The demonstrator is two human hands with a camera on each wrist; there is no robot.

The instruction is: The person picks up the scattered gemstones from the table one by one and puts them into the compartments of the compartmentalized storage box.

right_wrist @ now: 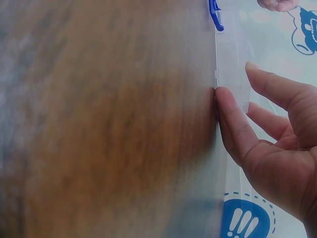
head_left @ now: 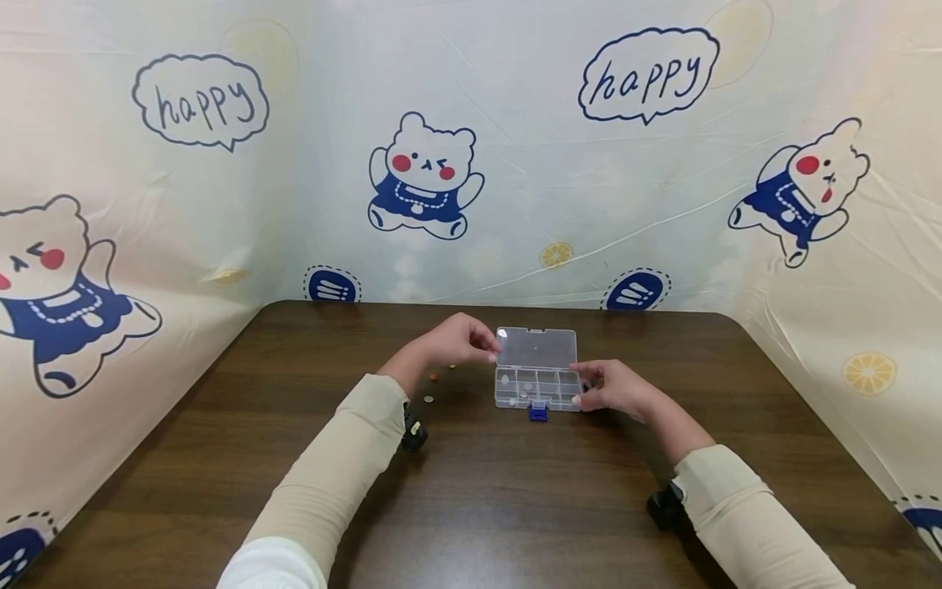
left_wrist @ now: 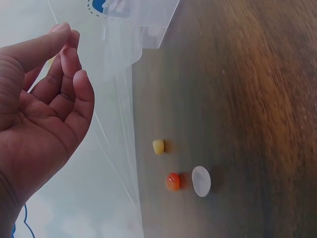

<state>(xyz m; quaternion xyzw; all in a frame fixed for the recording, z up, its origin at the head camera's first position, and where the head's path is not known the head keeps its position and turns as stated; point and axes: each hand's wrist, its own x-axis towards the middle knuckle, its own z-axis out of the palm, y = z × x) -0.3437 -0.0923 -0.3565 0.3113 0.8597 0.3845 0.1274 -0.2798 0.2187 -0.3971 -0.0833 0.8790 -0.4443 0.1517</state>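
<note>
A clear plastic compartment box [head_left: 538, 388] sits on the table, its lid [head_left: 536, 348] raised at the back and a blue latch [head_left: 539, 411] at the front. Small pale pieces lie in its left compartments. My right hand [head_left: 614, 386] holds the box's right end, thumb at the front corner and a finger near the hinge. Beside the lid's left edge is my left hand [head_left: 459, 341], thumb and fingertips together; whether something small is between them is hidden. On the table lie a white oval piece [left_wrist: 201, 181], an orange-red bead [left_wrist: 173, 181] and a yellow piece [left_wrist: 158, 147].
The brown wooden table [head_left: 471, 491] runs back to a pale printed curtain [head_left: 515, 262] that also hangs on both sides. Dark wrist cameras are strapped at both sleeves, the right one [head_left: 666, 505] close above the tabletop.
</note>
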